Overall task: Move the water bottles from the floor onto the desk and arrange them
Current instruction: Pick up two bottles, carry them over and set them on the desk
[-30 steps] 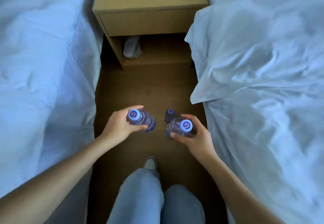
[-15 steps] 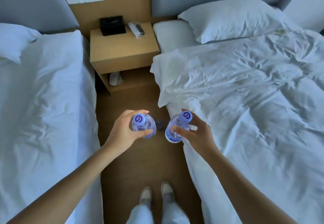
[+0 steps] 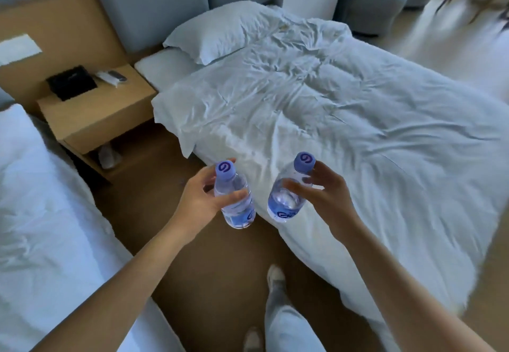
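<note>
My left hand [image 3: 199, 200] grips a small clear water bottle [image 3: 237, 203] with a purple cap, thumb and fingers round its upper body. My right hand [image 3: 322, 194] grips a second bottle [image 3: 286, 200] of the same kind near its neck. Both bottles are held upright in the air over the brown floor, about level with the edge of the right bed. No desk is in view, and no other bottle shows on the floor here.
A white bed [image 3: 344, 131] fills the right side, another bed [image 3: 41, 227] the left. Between them runs a narrow strip of brown floor [image 3: 209, 269]. A wooden nightstand [image 3: 96, 114] with a black box [image 3: 71, 83] stands at the upper left. Grey armchairs [image 3: 371, 2] stand at the far back.
I have risen from a crouch with both bottles lifted off the floor, and the view has swung right. The third bottle seen on the floor earlier is out of sight.
</note>
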### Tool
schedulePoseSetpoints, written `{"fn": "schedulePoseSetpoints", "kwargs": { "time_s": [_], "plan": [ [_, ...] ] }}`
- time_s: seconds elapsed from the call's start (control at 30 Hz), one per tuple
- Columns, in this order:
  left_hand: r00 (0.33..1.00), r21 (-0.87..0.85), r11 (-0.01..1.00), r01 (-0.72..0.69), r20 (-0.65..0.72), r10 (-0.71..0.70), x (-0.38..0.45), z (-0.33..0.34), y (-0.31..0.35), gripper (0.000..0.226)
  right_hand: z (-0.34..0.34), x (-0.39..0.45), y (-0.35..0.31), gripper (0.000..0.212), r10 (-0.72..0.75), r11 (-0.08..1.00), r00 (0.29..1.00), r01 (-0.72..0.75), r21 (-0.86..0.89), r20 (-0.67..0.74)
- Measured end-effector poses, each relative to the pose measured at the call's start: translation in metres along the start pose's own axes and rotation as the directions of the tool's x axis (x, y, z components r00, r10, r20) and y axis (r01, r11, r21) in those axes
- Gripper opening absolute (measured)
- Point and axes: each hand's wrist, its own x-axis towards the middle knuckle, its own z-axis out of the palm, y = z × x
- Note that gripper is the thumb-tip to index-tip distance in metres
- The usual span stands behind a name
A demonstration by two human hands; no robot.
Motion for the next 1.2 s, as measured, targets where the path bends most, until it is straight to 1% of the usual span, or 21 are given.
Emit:
{"fn": "schedulePoseSetpoints", "kwargs": {
  "time_s": [0.13,0.2,0.27,0.33,0.5,0.6,0.67,0.73,0.87,1.03,1.2],
  "plan": [
    [0.985,-0.002,1.0,-0.006,0.171,0.007,-0.032,0.062,0.015,0.051,-0.058,-0.069,0.004,0.034,0.032,0.999,0.985,-0.026,0.033,-0.167],
    [0.973,0.011,1.0,-0.012,0.23,0.009,-0.045,0.099,0.019,0.048,-0.089,-0.102,0.009,0.035,0.046,0.998,0.969,-0.033,0.058,-0.243],
    [0.957,0.007,1.0,0.015,0.29,-0.016,-0.058,0.141,0.024,0.05,-0.123,-0.134,0.015,0.035,0.068,0.996,0.943,-0.043,0.082,-0.325],
    [0.933,0.008,1.0,0.012,0.36,-0.014,-0.07,0.187,0.029,0.052,-0.161,-0.164,0.023,0.034,0.08,0.995,0.916,-0.047,0.092,-0.392],
    [0.856,-0.008,0.998,-0.062,0.514,0.058,-0.108,0.314,0.044,0.048,-0.267,-0.243,0.049,0.039,0.128,0.99,0.846,-0.076,0.121,-0.518],
    [0.818,-0.047,0.995,-0.087,0.567,0.098,-0.136,0.401,0.054,0.042,-0.339,-0.289,0.067,0.042,0.14,0.988,0.821,-0.079,0.132,-0.553],
    [0.793,-0.079,0.994,-0.078,0.599,0.11,-0.156,0.457,0.061,0.043,-0.385,-0.317,0.075,0.044,0.133,0.99,0.821,-0.08,0.118,-0.555],
    [0.766,-0.115,0.991,-0.068,0.631,0.125,-0.173,0.511,0.069,0.044,-0.43,-0.343,0.082,0.045,0.126,0.991,0.805,-0.081,0.103,-0.58],
    [0.722,-0.127,0.989,-0.083,0.676,0.147,-0.193,0.605,0.09,0.037,-0.515,-0.378,0.093,0.045,0.136,0.991,0.768,-0.102,0.089,-0.626],
    [0.658,-0.134,0.985,-0.108,0.733,0.172,-0.187,0.702,0.113,0.03,-0.605,-0.385,0.108,0.046,0.142,0.989,0.706,-0.125,0.075,-0.694],
    [0.608,-0.149,0.978,-0.143,0.767,0.206,-0.154,0.793,0.131,0.031,-0.688,-0.357,0.127,0.05,0.163,0.987,0.668,-0.11,0.12,-0.726]
  ]
}}
